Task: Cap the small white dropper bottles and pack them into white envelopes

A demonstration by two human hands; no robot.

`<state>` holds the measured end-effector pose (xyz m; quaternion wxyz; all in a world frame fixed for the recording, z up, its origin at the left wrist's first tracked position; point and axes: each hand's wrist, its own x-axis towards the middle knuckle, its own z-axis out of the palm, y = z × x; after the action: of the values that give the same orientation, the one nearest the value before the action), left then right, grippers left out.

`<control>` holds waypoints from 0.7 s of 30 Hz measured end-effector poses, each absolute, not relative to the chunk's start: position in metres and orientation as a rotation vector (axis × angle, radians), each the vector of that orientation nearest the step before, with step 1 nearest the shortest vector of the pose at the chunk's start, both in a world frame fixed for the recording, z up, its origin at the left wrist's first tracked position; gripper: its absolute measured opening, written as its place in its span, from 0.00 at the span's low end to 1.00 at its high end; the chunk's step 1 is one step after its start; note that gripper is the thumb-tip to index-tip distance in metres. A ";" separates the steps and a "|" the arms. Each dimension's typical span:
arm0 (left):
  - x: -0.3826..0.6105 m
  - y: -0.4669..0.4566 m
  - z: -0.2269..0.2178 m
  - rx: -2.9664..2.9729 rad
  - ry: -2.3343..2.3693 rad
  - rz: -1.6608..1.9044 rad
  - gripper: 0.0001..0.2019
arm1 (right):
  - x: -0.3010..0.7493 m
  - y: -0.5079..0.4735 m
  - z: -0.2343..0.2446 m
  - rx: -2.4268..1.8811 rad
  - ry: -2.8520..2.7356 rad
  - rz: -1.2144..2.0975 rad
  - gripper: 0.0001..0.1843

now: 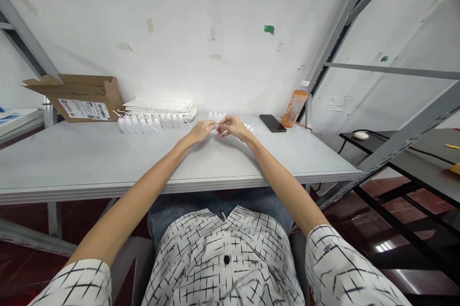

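Over the middle of the table, my left hand [203,130] and my right hand [233,127] meet at the fingertips. Both are closed in a pinch around something small and whitish, too tiny to make out. Just behind them stand a few small white plastic bottles [217,116], partly hidden by my fingers. A longer row of similar white bottles [138,125], some with thin strips sticking out, is lined up to the left. Beside my right hand lies a little heap of small clear-white pieces [250,128], perhaps caps.
At the back left sits an open cardboard box [86,97], with a stack of white flat packets [158,105] beside it. A black phone [272,123] and an orange drink bottle [295,105] occupy the back right. Grey metal shelf posts [332,42] flank the table [108,162].
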<state>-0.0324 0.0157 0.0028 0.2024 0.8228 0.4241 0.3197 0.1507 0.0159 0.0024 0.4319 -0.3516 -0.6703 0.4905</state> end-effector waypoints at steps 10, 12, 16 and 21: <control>-0.030 0.026 -0.008 2.499 1.215 0.935 0.18 | 0.149 0.013 0.005 -0.871 -1.549 1.166 0.13; -0.029 0.026 -0.009 2.533 1.249 0.954 0.18 | 0.150 0.013 0.005 -0.866 -1.527 1.163 0.13; -0.027 0.025 -0.010 2.569 1.304 0.988 0.18 | 0.150 0.016 0.005 -0.846 -1.510 1.153 0.11; -0.027 0.025 -0.009 2.555 1.360 1.070 0.16 | 0.150 0.019 0.005 -0.848 -1.488 1.137 0.08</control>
<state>-0.0275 0.0250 -0.0089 0.0279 0.8278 0.4404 0.3465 0.1498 0.0186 0.0051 0.5167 -0.3533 -0.6197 0.4735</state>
